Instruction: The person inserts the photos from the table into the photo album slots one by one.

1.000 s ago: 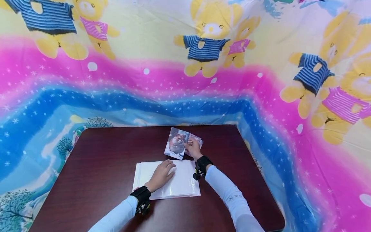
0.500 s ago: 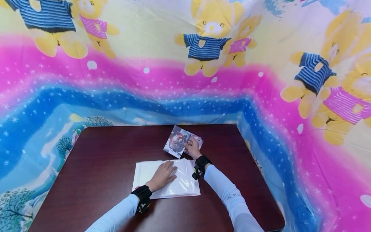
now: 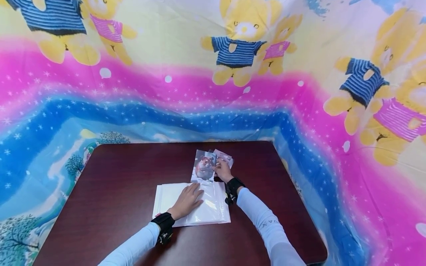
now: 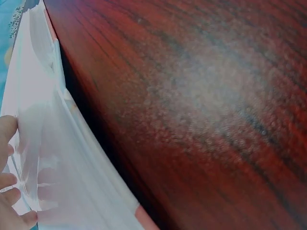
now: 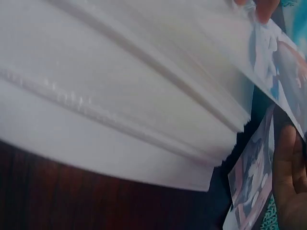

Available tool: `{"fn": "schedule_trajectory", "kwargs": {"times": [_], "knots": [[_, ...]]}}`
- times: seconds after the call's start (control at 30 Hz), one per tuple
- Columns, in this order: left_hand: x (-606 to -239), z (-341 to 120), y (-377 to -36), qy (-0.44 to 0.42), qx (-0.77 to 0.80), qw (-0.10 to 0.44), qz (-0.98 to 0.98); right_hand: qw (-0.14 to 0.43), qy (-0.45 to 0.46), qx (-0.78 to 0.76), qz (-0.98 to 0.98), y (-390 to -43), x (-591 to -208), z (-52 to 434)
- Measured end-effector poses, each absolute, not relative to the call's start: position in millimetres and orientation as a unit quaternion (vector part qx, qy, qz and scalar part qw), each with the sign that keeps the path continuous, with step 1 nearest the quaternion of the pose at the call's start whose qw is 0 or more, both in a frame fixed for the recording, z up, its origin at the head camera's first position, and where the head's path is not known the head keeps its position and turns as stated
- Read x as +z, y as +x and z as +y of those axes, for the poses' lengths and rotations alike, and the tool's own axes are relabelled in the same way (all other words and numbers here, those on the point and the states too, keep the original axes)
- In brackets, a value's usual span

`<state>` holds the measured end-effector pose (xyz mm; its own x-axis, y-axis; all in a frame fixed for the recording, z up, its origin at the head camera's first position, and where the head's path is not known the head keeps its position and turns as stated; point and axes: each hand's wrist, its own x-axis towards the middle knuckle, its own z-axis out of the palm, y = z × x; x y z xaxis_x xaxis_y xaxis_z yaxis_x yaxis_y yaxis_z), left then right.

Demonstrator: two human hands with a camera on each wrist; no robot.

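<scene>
A white stack of clear plastic sleeves (image 3: 206,210) lies on the dark red table (image 3: 119,184). My left hand (image 3: 190,195) rests flat on it with straight fingers; the left wrist view shows its fingertips (image 4: 8,191) on the glossy sleeves (image 4: 43,143). Just beyond the stack, my right hand (image 3: 219,169) pinches a photo of a brown furry animal (image 3: 204,166) by its right edge. The photo's lower edge meets the stack's far edge. In the right wrist view the stack (image 5: 120,96) fills the frame, with the photo (image 5: 280,62) at the upper right.
A few more photos (image 3: 225,156) lie on the table behind my right hand, one seen close in the right wrist view (image 5: 249,187). A bright bear-print cloth (image 3: 213,74) hangs around the table on three sides. Bare tabletop lies left and right of the stack.
My right hand has turned the animal photo from tilted to nearly upright and drawn it toward the stack's far edge. My left hand has stayed on the stack.
</scene>
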<state>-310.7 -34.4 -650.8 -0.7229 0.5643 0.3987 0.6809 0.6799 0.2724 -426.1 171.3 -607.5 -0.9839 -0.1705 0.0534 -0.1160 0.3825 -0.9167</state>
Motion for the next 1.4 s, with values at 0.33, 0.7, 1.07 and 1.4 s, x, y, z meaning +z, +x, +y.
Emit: {"fn": "schedule_trajectory", "kwargs": {"times": [0.33,0.7,1.07,1.4], "knots": [[-652.3,-36.2,-309.8,-0.345,-0.187,0.128,-0.911,-0.002,-0.18,-0.438,0.881,-430.7,-607.1,171.3],[-644.9,-32.6,-297.2,-0.376,-0.16,0.165,-0.898,0.091,-0.161,-0.533,0.826,-442.0,-596.0,160.6],[-641.6,-34.7,-269.6,-0.409,-0.134,0.082,-0.899,0.112,-0.245,-0.435,0.859,-436.7,-593.8,160.2],[-649.6,-36.1,-265.0,-0.419,-0.153,0.127,-0.886,0.116,-0.281,-0.401,0.864,-425.0,-599.6,162.9]]}}
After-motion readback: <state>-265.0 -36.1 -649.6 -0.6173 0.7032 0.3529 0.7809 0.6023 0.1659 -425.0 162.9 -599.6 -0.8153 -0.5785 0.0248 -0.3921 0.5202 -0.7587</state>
